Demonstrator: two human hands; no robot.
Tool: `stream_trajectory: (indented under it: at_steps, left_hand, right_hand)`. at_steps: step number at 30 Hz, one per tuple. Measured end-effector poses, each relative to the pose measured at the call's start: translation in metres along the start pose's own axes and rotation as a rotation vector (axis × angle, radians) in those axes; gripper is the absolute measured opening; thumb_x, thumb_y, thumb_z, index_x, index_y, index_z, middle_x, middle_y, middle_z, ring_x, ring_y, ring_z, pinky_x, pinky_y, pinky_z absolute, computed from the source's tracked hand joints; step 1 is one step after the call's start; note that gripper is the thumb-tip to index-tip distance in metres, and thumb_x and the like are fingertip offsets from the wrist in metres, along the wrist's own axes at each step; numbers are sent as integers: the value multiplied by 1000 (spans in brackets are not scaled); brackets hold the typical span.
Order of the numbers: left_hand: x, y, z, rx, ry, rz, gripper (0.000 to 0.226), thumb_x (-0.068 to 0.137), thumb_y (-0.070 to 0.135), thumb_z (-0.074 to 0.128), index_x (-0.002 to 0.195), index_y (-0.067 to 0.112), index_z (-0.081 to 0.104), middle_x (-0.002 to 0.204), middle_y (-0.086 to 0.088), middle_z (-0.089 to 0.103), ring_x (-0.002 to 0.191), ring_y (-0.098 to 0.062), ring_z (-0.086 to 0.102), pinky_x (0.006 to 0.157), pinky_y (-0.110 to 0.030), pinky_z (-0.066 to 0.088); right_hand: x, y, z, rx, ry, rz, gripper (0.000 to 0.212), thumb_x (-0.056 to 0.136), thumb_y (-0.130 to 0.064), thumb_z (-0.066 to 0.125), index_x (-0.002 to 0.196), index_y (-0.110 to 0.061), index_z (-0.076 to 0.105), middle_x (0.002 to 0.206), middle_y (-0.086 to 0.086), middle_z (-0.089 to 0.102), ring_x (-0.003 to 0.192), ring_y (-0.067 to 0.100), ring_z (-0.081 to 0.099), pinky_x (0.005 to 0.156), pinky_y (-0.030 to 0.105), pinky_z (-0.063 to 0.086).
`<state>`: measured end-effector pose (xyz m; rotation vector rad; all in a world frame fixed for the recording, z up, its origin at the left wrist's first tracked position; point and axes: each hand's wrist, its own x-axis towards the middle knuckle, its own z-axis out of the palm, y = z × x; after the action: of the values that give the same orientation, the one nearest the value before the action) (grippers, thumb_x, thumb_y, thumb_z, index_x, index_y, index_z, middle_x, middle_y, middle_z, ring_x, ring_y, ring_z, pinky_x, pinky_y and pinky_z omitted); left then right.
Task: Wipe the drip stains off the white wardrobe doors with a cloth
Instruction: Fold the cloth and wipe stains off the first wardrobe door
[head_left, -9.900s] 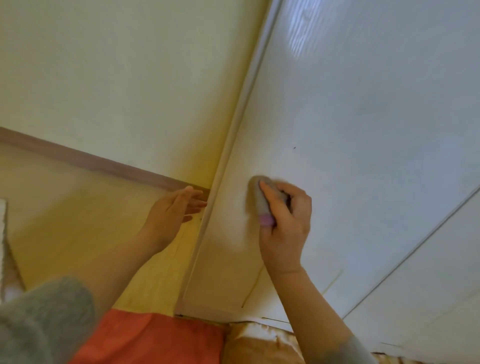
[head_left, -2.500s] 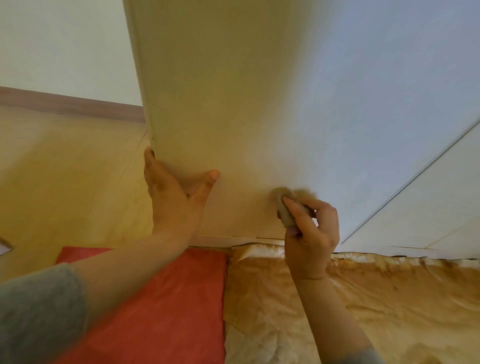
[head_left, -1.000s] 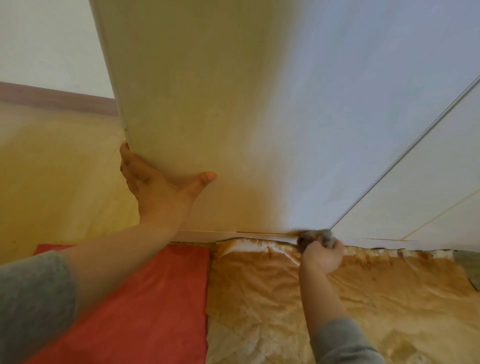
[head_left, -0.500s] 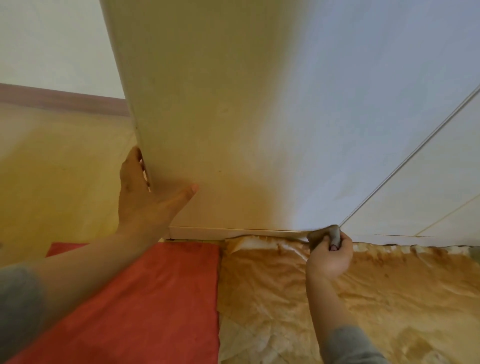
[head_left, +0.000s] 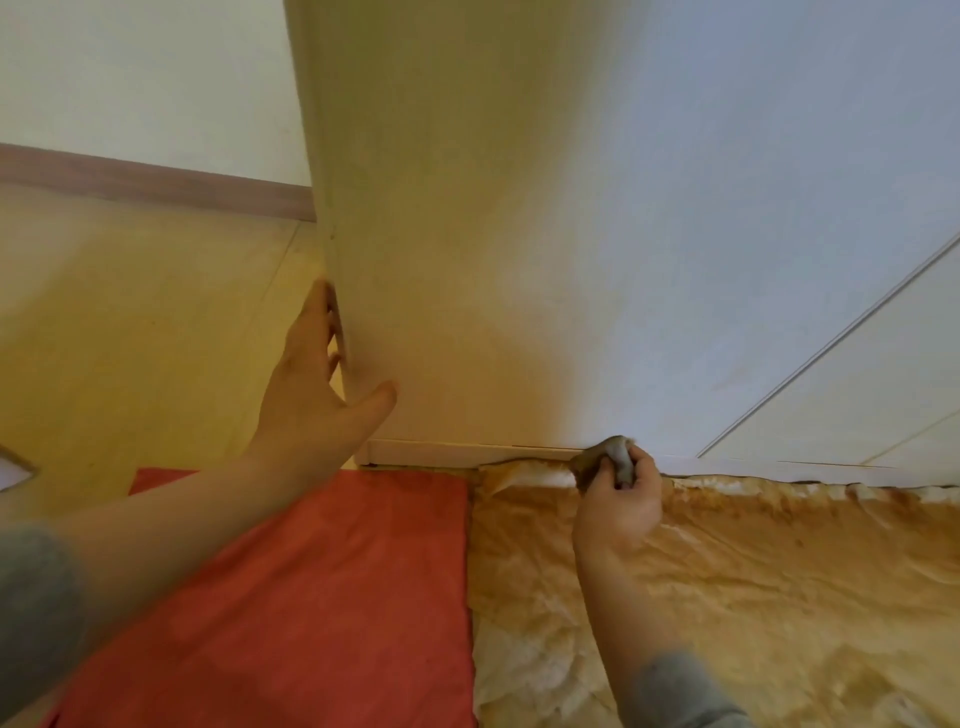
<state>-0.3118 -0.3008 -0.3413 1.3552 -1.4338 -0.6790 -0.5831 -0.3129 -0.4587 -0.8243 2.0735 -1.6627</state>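
red mat (head_left: 291, 597) under my left arm | crumpled tan sheet (head_left: 753, 597) under my right | right hand (head_left: 618, 504) fisted on grey cloth (head_left: 613, 462) at wardrobe door (head_left: 519, 260) foot | left hand (head_left: 311, 400) spread open, gripping door's edge

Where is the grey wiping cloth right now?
In the head view, the grey wiping cloth is bunched in the right hand, low and right of centre, at the bottom edge of the white wardrobe door.

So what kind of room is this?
Probably a bedroom at home: a white wardrobe door, an orange mat and rumpled tan bedding spread on the yellow floor.
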Motion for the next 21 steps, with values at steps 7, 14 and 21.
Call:
stream_trajectory:
  at_steps: [7, 14, 21]
  left_hand:
    - [1, -5, -19, -10, -105, -11, 97, 74, 29, 67, 157, 32, 17, 155, 20, 30, 139, 4, 34, 110, -26, 38]
    - [-12, -20, -31, 105, -137, -91, 93, 73, 35, 61, 157, 25, 21, 159, 10, 29, 142, -9, 33, 111, -30, 36]
    - [-18, -33, -66, 160, -116, -134, 86, 86, 12, 70, 156, 26, 22, 159, 11, 29, 141, -9, 34, 112, -30, 35]
  right_hand:
    - [-49, -8, 30, 27, -57, -95, 24, 92, -1, 59, 113, -9, 68, 108, 5, 68, 102, 20, 64, 88, 31, 53]
    - [-81, -18, 46, 122, -289, -92, 33, 91, 3, 50, 80, -26, 62, 81, 11, 68, 76, 32, 65, 71, 52, 56]
    - [-125, -28, 70, 131, -427, -111, 27, 88, 1, 48, 82, -20, 63, 81, 10, 68, 81, 33, 64, 74, 52, 55]
